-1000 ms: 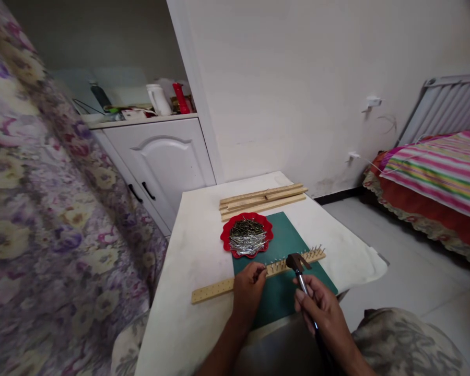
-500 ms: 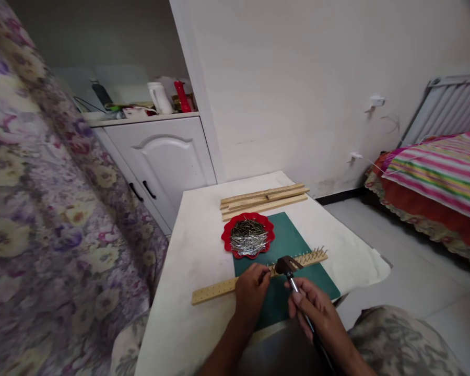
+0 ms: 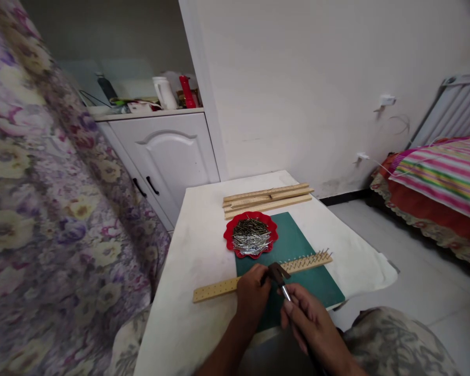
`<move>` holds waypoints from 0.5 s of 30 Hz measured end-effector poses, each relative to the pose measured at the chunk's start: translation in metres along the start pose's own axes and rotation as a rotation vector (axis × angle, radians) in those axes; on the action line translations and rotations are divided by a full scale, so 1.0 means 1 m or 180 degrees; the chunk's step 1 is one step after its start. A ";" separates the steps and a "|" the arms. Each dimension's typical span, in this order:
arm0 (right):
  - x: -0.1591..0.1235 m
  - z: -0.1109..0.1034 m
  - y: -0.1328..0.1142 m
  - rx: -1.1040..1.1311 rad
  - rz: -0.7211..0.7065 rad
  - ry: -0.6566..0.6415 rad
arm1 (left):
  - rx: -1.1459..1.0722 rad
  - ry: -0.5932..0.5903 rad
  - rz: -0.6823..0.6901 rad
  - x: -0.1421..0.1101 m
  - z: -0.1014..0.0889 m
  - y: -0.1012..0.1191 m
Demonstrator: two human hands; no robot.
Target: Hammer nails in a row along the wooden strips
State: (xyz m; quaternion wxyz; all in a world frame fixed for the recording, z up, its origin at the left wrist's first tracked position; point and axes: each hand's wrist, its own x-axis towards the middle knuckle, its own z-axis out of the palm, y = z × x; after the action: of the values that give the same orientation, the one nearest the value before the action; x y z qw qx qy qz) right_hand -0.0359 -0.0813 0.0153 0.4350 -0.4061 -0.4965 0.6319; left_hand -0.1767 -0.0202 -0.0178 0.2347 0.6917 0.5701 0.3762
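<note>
My right hand (image 3: 307, 318) is wrapped round the handle of a claw hammer (image 3: 278, 272), its head low over a wooden strip (image 3: 217, 290). Beside the hammer head, my left hand (image 3: 254, 292) lies across the strip with thumb and forefinger pinched together. Whatever is between those fingertips is hidden. Slanting nails (image 3: 309, 259) stand up in rows along the strip's right part, while its left part shows small dots or holes. Beneath the strip lies a green mat (image 3: 292, 237). A red scalloped dish (image 3: 227, 237) heaped with loose nails (image 3: 253, 237) sits just beyond the strip, partly over the mat.
Several bare wooden strips (image 3: 266, 198) lie at the far side of the white table (image 3: 203, 240). A floral curtain (image 3: 74, 209) hangs at left, near a white cabinet (image 3: 176, 151). To the right are a bed (image 3: 446, 172) and my knee (image 3: 395, 339).
The hammer head has shifted left along the strip, closer to my left fingertips. My left hand stays pinched at about the same place. The whole view has moved slightly.
</note>
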 end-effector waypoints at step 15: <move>-0.002 -0.011 0.010 0.0190 -0.0042 0.0269 | -0.0050 0.0064 0.0211 0.003 -0.017 -0.007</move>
State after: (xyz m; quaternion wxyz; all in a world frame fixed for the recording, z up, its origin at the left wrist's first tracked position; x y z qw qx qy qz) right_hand -0.0264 -0.0818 0.0041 0.4716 -0.4160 -0.4613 0.6259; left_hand -0.1939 -0.0171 -0.0115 0.2218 0.7045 0.5462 0.3952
